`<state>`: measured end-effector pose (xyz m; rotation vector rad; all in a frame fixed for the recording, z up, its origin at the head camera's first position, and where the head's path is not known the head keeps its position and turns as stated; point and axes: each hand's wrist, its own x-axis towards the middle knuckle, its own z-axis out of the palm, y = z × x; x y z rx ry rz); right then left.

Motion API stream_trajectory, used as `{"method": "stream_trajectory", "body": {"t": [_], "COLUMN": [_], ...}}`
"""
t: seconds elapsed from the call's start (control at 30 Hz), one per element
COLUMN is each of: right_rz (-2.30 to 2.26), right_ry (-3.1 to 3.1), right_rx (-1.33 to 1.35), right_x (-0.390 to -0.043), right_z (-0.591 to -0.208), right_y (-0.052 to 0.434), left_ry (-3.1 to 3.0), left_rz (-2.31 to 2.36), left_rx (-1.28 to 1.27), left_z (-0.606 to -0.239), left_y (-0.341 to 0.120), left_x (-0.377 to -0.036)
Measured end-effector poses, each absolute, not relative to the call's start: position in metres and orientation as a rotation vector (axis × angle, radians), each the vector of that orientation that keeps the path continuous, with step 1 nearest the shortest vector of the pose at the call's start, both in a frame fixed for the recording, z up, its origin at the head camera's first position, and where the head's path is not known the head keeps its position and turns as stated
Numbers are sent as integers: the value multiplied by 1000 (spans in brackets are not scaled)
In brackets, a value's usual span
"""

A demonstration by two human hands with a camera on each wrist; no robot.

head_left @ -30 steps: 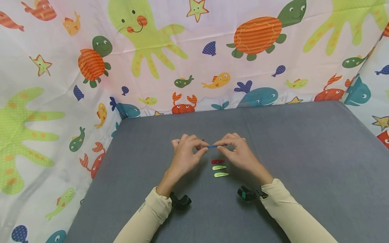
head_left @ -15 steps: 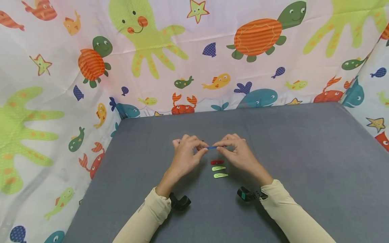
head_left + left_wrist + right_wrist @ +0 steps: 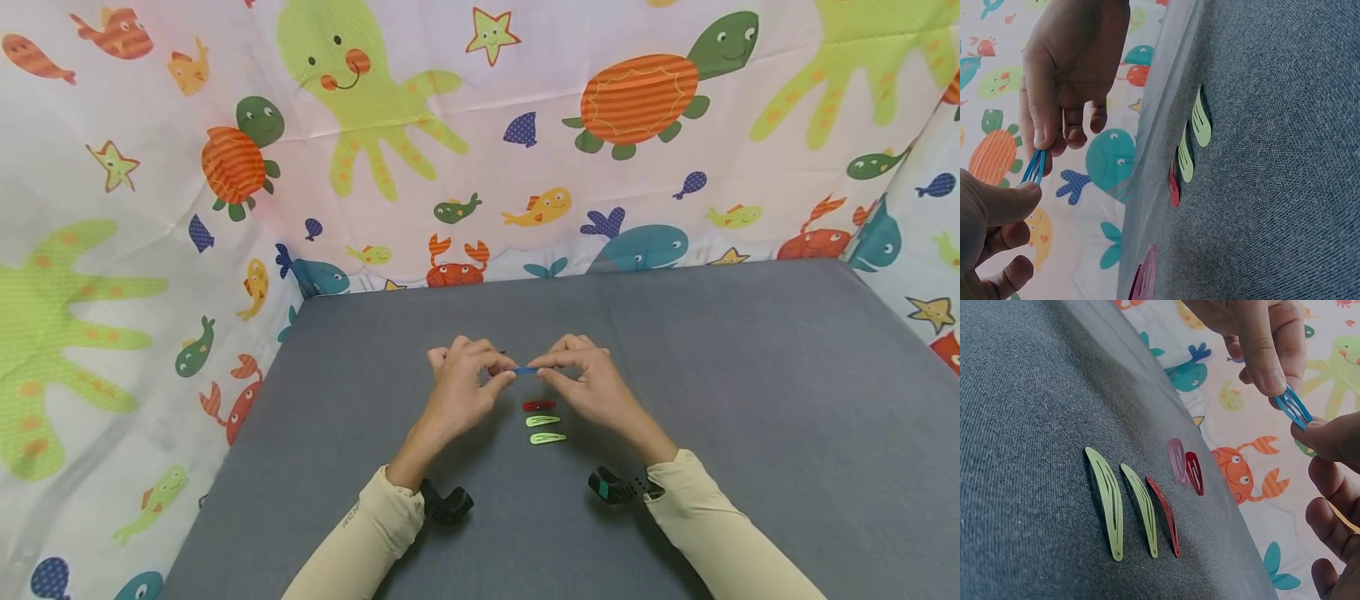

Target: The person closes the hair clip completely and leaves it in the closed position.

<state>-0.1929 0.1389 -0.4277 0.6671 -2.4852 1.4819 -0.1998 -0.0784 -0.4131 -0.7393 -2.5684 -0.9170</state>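
Between my two hands is a blue snap hair clip [image 3: 1295, 407], held above the table. My left hand [image 3: 463, 387] pinches one end of it between thumb and finger, and my right hand [image 3: 594, 390] pinches the other end. In the head view a red hair clip [image 3: 539, 406] lies just below the hands, followed by one light green hair clip [image 3: 543, 421] and a second light green clip [image 3: 547, 437], roughly parallel in a column. A pink hair clip [image 3: 1177, 460] and another red clip [image 3: 1194, 473] lie together; the left hand mostly hides them in the head view.
Grey cloth covers the table [image 3: 750, 400]. A curtain [image 3: 420, 100] printed with sea animals stands behind it and along the left and right sides. Black wrist devices, a left one [image 3: 447, 502] and a right one [image 3: 617, 485], sit under the forearms.
Both hands keep their pinch on the blue hair clip with hardly any movement. The whole head view has shifted slightly; the clips on the table stay in place.
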Motion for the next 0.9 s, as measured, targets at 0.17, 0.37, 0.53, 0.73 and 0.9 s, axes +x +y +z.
{"method": "stream_trajectory", "body": {"t": [0.17,0.37,0.53,0.73,0.9], "right_rz": [1498,1515,1525,1522,1518], "right_ry": [-2490,-2495,-2493,-2491,-2493], "right_rx": [667,672,681,678,642], "right_x": [-193,-194,-194,-194,-194], "right_z": [-427,-427,-427,-427,-426], "right_y": [139,139,140,140,139], "left_ry": [-2578,-2570,-2568,-2564,-2568], "left_rz": [-928,-955,-960,-1000,-1035], "left_rx": [-740,-744,-745,-759,-753], "left_z": [-414,-414,-413,-413,-412], "left_y": [-79,-80,-80,-79,-78], "left_x": [-200,-201,-201,-200,-199]}}
